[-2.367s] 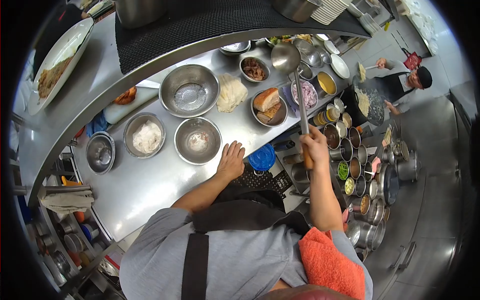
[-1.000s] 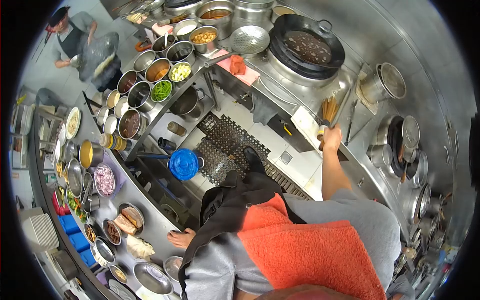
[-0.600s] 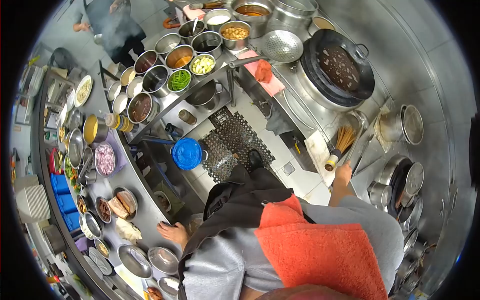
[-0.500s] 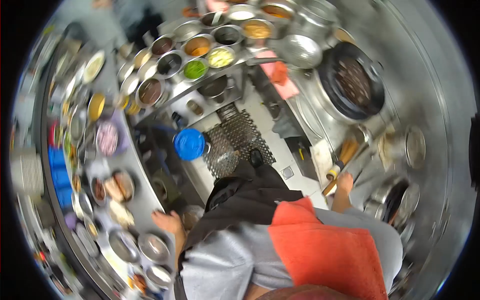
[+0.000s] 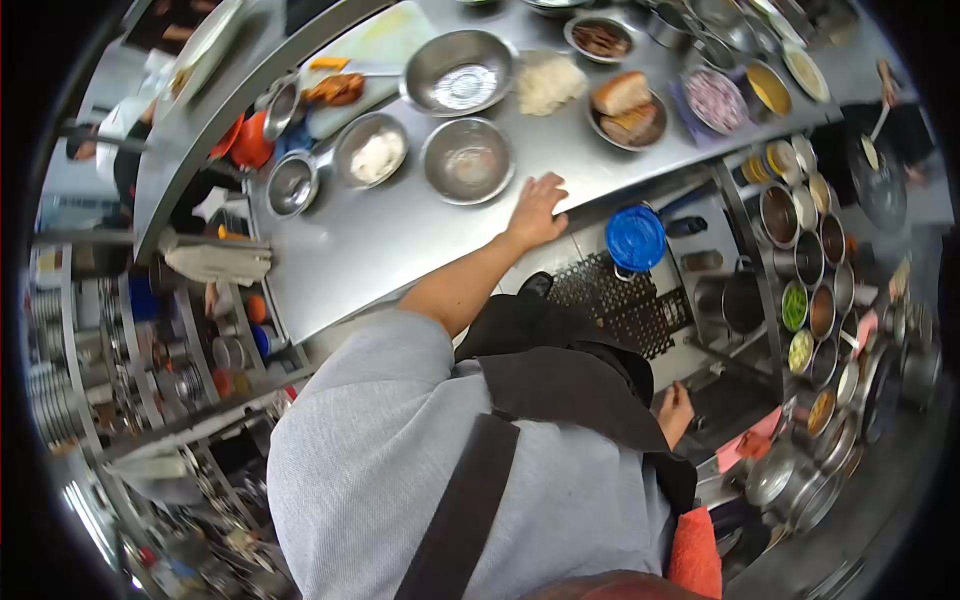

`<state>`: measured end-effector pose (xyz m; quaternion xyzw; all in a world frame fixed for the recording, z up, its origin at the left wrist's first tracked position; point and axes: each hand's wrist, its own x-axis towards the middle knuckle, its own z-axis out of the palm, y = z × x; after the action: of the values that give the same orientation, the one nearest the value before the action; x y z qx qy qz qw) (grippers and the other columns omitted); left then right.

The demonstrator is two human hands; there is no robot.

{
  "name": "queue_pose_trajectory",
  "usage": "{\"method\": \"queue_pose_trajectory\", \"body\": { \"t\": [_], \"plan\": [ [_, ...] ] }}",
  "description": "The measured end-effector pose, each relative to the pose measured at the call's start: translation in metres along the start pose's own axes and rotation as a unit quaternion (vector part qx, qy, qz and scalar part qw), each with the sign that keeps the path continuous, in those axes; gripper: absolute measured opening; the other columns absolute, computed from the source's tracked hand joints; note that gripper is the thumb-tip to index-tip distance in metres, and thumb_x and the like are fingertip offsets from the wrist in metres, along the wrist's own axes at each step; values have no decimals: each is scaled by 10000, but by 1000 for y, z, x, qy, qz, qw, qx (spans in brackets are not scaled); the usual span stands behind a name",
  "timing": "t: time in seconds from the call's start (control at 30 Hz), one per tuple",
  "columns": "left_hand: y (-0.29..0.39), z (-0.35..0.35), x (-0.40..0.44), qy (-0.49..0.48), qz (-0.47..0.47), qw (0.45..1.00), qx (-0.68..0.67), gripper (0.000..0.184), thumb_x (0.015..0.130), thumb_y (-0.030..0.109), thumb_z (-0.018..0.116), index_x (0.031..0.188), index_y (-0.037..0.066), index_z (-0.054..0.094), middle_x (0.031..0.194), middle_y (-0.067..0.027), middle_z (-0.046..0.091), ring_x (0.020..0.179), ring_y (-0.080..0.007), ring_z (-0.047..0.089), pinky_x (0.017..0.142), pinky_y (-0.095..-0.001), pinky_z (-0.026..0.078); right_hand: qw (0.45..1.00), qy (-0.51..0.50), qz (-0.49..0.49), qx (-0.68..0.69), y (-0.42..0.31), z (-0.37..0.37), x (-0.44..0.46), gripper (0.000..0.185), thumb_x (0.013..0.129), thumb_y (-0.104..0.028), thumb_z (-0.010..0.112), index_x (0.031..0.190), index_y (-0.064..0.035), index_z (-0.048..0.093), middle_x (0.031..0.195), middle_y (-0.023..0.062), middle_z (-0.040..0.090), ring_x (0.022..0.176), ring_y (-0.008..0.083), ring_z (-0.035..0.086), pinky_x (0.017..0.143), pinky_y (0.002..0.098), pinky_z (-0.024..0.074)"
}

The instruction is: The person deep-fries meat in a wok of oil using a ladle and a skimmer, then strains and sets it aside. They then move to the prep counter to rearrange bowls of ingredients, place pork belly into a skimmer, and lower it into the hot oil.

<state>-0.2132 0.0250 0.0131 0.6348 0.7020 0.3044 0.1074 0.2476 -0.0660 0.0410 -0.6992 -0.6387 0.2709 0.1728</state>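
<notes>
- The brushed stainless-steel bench [image 5: 365, 255] has its front edge running from 8 o'clock up to 2 o'clock, with a strip of bare metal between bowls and edge.
- Beyond that edge, between 3 and 4 o'clock from the left hand [image 5: 540, 210], sits a round blue lid [image 5: 635, 238]; the black perforated floor mat [image 5: 615, 300] lies below it.
- The left hand is over the bench's front edge, palm down, fingers spread wide, its forearm reaching toward 2 o'clock.
- Just beside it, at 10 o'clock, stands the shallow round steel bowl with pale residue [image 5: 467, 160]; at 1 to 2 o'clock, the steel bowl of browned meat slabs [image 5: 628, 115].
- The right hand [image 5: 676, 408], at 5 o'clock from the left, is beside the dark apron, fingers seemingly curled; too small to tell whether it grips anything.
</notes>
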Motion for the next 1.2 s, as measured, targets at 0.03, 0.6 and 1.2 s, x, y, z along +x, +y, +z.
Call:
{"method": "queue_pose_trajectory", "body": {
  "t": [0.03,0.6,1.2],
  "plan": [
    [0,2,-4,44,17,997,-53,343,708,161,632,1021,25,592,1158,-158,551,1152,-336,468,1000,-464,341,999,-16,23,16,-5,-3,27,234,891,-116,539,1052,24,635,844,164,667,696,223,629,644,324,504],
    [-86,-120,-65,203,-453,702,-511,156,814,94,606,816,49,457,739,-71,547,604,-185,594,496,-303,529,968,-231,-94,-3,-59,110,61,212,847,-100,562,1005,17,642,816,211,662,804,328,649,680,379,473],
    [-103,-227,-136,354,-381,664,-537,134,759,33,568,685,88,471,619,-46,514,479,-159,523,448,-318,487,976,-156,-71,-131,-66,82,79,168,805,-82,573,899,36,646,705,198,647,613,309,647,594,408,475]
  ]
}}
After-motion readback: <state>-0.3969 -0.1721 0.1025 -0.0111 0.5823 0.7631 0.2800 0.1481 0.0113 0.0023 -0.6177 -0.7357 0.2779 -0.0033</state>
